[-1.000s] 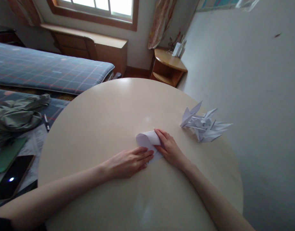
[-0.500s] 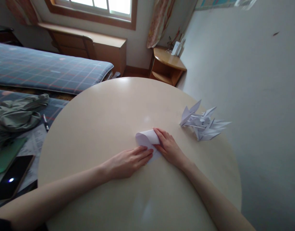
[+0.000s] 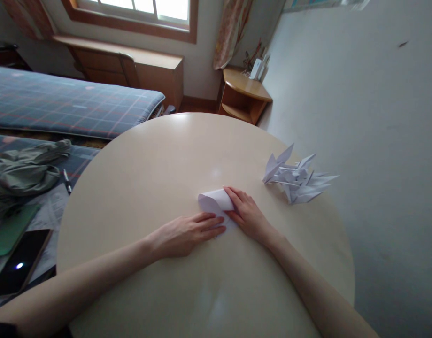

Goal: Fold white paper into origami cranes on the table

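Note:
A white sheet of paper [image 3: 216, 202] lies on the round cream table [image 3: 149, 164], its far part curled over toward me in a loose, uncreased roll. My left hand [image 3: 189, 234] rests flat on the paper's near part, fingers stretched out and slightly spread. At the right end of the roll, my right hand [image 3: 249, 213] grips the curled paper between thumb and fingers. Parts of the sheet are hidden under both hands. Farther right stands a cluster of folded white paper pieces [image 3: 297, 180] with pointed tips, like origami cranes.
Left of the table, a plaid mattress [image 3: 85, 152] carries grey-green cloth [image 3: 26, 169], a pen [image 3: 67, 180], a green folder [image 3: 15, 230] and a black phone [image 3: 22, 263]. A wall [image 3: 378, 141] borders the right side. A corner shelf [image 3: 246, 87] stands beyond the table.
My left hand's fingers have shifted slightly and spread a little on the paper. My right hand and the curled fold stay nearly the same. The view has shifted slightly.

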`<state>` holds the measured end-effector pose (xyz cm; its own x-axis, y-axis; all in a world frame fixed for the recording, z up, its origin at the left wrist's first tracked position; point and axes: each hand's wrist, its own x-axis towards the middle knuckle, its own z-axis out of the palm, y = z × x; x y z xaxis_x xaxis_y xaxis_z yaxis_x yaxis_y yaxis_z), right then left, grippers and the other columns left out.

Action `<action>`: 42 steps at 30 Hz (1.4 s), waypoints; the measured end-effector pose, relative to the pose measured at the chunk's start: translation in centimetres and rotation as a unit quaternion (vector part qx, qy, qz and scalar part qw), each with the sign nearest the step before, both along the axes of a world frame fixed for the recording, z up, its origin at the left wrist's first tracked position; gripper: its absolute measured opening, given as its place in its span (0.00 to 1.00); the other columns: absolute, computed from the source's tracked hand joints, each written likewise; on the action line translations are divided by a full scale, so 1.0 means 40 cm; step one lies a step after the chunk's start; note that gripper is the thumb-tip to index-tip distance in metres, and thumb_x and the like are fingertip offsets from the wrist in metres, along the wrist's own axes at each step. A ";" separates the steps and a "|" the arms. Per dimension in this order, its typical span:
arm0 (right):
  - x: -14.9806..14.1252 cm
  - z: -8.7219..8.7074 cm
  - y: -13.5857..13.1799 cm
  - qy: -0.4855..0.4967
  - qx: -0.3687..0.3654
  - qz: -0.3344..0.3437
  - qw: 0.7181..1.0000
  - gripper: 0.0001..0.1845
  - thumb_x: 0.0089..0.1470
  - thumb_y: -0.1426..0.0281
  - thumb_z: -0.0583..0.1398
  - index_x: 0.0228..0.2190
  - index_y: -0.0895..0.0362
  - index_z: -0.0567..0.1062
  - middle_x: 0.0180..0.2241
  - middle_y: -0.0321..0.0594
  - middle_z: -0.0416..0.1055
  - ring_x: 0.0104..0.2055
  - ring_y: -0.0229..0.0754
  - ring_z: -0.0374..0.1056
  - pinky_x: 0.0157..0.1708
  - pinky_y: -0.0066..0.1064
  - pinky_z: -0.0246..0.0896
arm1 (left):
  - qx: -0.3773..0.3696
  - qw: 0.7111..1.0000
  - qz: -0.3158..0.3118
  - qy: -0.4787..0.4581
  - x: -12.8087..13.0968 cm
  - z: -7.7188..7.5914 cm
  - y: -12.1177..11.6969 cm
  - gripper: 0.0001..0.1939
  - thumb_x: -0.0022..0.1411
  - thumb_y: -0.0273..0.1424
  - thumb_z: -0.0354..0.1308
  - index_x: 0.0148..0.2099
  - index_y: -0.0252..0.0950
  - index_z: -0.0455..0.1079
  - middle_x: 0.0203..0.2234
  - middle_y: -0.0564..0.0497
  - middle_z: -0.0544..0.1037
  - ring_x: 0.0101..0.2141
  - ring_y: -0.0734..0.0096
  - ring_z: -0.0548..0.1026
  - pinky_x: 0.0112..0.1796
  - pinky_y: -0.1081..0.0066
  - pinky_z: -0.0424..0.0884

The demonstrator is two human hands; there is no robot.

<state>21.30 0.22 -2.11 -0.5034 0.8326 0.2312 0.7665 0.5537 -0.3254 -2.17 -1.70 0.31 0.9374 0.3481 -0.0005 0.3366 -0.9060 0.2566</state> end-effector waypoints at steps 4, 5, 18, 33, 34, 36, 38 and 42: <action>0.000 0.002 0.001 0.003 -0.005 0.004 1.000 0.31 0.56 0.71 0.53 0.59 0.56 0.52 0.56 0.51 0.59 0.56 0.52 0.57 0.52 0.46 0.56 | 0.010 1.000 0.004 0.004 -0.003 -0.005 0.003 0.31 0.59 0.18 0.44 0.64 0.36 0.49 0.62 0.44 0.56 0.60 0.59 0.54 0.49 0.65 0.70; 0.000 0.003 0.001 0.003 -0.006 0.005 1.000 0.31 0.56 0.72 0.53 0.60 0.56 0.51 0.56 0.51 0.59 0.56 0.52 0.57 0.52 0.46 0.56 | 0.017 1.000 0.002 0.009 -0.004 -0.006 0.004 0.31 0.59 0.18 0.44 0.64 0.36 0.49 0.62 0.43 0.55 0.60 0.58 0.54 0.46 0.65 0.72; -0.004 0.009 0.003 -0.003 -0.012 0.004 1.000 0.30 0.56 0.73 0.54 0.59 0.57 0.53 0.56 0.50 0.59 0.56 0.51 0.57 0.52 0.45 0.56 | 0.100 0.994 -0.046 -0.005 -0.012 -0.002 0.013 0.24 0.60 0.19 0.46 0.58 0.37 0.58 0.59 0.45 0.61 0.57 0.60 0.61 0.38 0.74 0.75; -0.007 0.010 0.003 -0.002 -0.010 0.001 1.000 0.29 0.56 0.72 0.54 0.58 0.58 0.54 0.56 0.50 0.59 0.56 0.50 0.57 0.52 0.44 0.56 | 0.039 0.997 -0.056 -0.027 -0.035 -0.009 0.007 0.22 0.61 0.20 0.46 0.58 0.30 0.57 0.60 0.42 0.60 0.62 0.59 0.51 0.57 0.62 0.61; -0.007 0.010 0.003 0.000 -0.011 0.001 1.000 0.29 0.56 0.72 0.54 0.58 0.58 0.54 0.56 0.50 0.59 0.56 0.50 0.57 0.52 0.44 0.56 | 0.043 0.998 -0.043 -0.036 -0.031 -0.008 0.004 0.20 0.63 0.22 0.45 0.58 0.29 0.58 0.59 0.40 0.61 0.61 0.60 0.54 0.56 0.63 0.61; -0.007 0.010 0.003 0.002 -0.014 0.001 1.000 0.29 0.56 0.72 0.54 0.58 0.57 0.54 0.56 0.49 0.59 0.56 0.50 0.57 0.52 0.44 0.56 | 0.062 0.997 -0.018 -0.051 -0.019 -0.005 -0.001 0.18 0.67 0.27 0.43 0.57 0.26 0.58 0.56 0.37 0.64 0.58 0.59 0.60 0.55 0.63 0.64; -0.008 0.010 0.003 0.003 -0.018 0.000 1.000 0.29 0.56 0.72 0.54 0.58 0.58 0.54 0.56 0.49 0.59 0.56 0.50 0.57 0.52 0.44 0.56 | 0.081 0.995 0.004 -0.063 -0.006 -0.006 -0.006 0.19 0.68 0.29 0.41 0.56 0.24 0.59 0.54 0.35 0.67 0.54 0.57 0.66 0.52 0.62 0.67; -0.007 0.010 0.001 0.003 -0.023 -0.003 1.000 0.28 0.56 0.72 0.54 0.58 0.58 0.54 0.56 0.49 0.59 0.56 0.49 0.56 0.53 0.44 0.55 | 0.079 0.992 0.056 -0.081 0.012 -0.017 -0.009 0.19 0.69 0.30 0.41 0.57 0.24 0.58 0.51 0.36 0.70 0.49 0.57 0.71 0.47 0.62 0.72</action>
<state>21.01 0.27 -1.69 -0.4962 0.8456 0.1968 0.7678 0.5332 -0.3552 -1.68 -2.07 -0.37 0.8764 0.4339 0.2091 0.4036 -0.8985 0.1729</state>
